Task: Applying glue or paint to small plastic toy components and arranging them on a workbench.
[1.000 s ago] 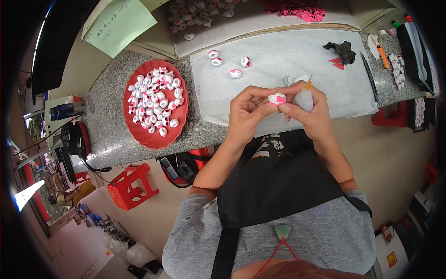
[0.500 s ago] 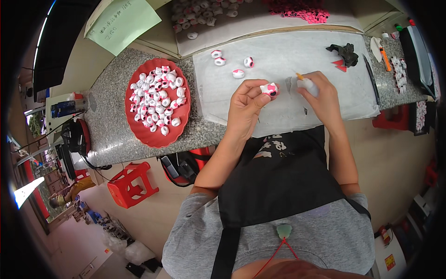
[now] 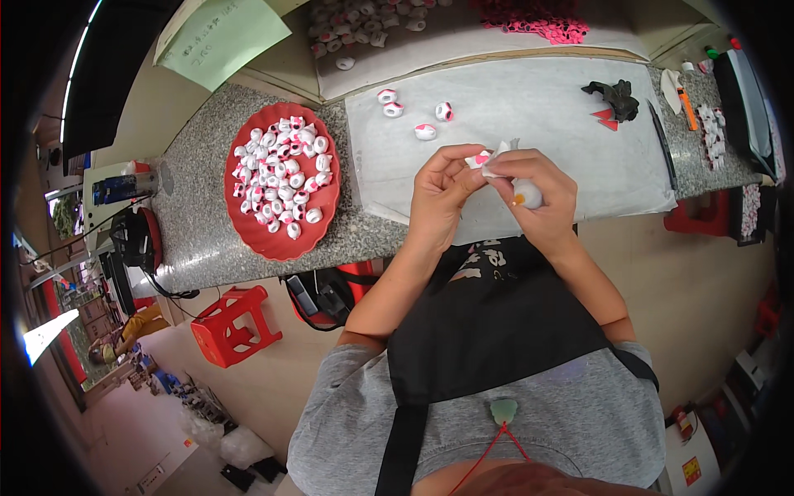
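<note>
The left hand [image 3: 442, 188] and a crumpled white scrap [image 3: 504, 150] hide part of a small white-and-pink piece [image 3: 477, 159], while the right hand [image 3: 549, 186] covers part of a squeeze bottle [image 3: 529, 195]. The top edge crops a heap of white pieces [image 3: 360, 33] and a bright pink pile [image 3: 564, 33], whose single parts are too small to make out. At far left, a person in yellow [image 3: 141, 322] appears small and blurred, hands indistinct.

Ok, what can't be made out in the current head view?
In the head view:
White-and-pink piece: partly hidden by the left hand and white tissue.
Bottle: partly covered by the right hand.
Pink pieces: pile cut off by the upper edge.
Background person: too small to tell their activity.
</note>
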